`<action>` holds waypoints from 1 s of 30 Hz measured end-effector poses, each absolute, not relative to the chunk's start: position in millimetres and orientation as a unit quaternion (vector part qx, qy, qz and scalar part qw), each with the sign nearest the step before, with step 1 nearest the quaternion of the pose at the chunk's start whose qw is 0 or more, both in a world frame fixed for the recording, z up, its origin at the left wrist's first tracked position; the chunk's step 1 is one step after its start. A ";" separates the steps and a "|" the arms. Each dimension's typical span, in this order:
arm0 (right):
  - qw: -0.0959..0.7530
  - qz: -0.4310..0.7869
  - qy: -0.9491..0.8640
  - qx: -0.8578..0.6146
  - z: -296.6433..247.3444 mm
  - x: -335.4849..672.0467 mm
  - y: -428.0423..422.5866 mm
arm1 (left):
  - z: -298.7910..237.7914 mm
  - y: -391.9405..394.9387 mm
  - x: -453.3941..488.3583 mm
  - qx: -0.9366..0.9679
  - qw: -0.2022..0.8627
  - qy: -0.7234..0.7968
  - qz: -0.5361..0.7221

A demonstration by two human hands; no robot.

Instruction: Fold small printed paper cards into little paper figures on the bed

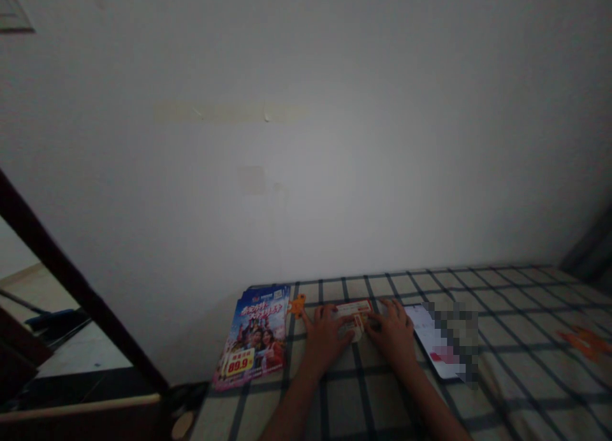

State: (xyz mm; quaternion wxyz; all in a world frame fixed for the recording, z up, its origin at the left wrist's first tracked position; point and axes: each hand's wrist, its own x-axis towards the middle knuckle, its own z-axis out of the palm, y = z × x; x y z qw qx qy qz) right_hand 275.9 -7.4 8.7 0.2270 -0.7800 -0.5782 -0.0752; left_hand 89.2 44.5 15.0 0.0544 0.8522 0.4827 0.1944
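Observation:
My left hand (326, 334) and my right hand (393, 331) rest side by side on a checked cloth (507, 377), palms down. Between them lies a small red and cream paper leaflet (352, 318), folded. Fingers of both hands press on it, the left from its left side and the right from its right side. The fingers lie fairly flat and partly spread. A small orange piece of paper (297, 304) sits just left of my left hand.
A stack of blue glossy flyers (255, 336) lies at the cloth's left edge. A phone or tablet with a lit screen (437, 348) lies right of my right hand. Orange marks (586, 340) show far right. A plain wall stands behind; a dark rail (71, 281) runs at left.

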 end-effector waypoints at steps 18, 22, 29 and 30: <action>0.200 -0.045 -0.598 -0.775 -9.7 275.9 -13.0 | 14.2 44.6 89.4 0.854 0.048 0.482 0.192; 0.209 -0.051 -0.601 -0.770 -16.2 277.4 -14.2 | 12.0 44.7 89.0 0.853 0.043 0.480 0.202; 0.286 -0.073 -0.612 -0.734 -22.2 284.4 -15.2 | 15.2 44.1 88.4 0.858 0.047 0.477 0.185; 0.295 -0.072 -0.615 -0.728 -22.1 285.5 -15.1 | 15.3 44.2 88.3 0.857 0.050 0.477 0.186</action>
